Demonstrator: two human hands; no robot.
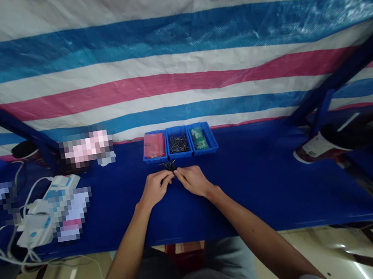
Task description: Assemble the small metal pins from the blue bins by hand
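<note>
My left hand [156,187] and my right hand [193,180] rest side by side on the blue table cover [256,180], fingertips pinched together and almost touching. A small heap of dark screws [168,165] lies just beyond the fingertips; what the fingers pinch is too small to name. Behind the heap stand three small blue bins in a row: the left bin [154,147] holds a pink bag, the middle bin [178,143] holds dark screws, the right bin [201,138] holds green pieces.
A white power strip [47,208] with cables lies at the left of the table. Dark blue frame struts [6,121] slant at both sides. A striped tarpaulin [175,66] hangs behind. Round dark containers [348,132] sit at the right.
</note>
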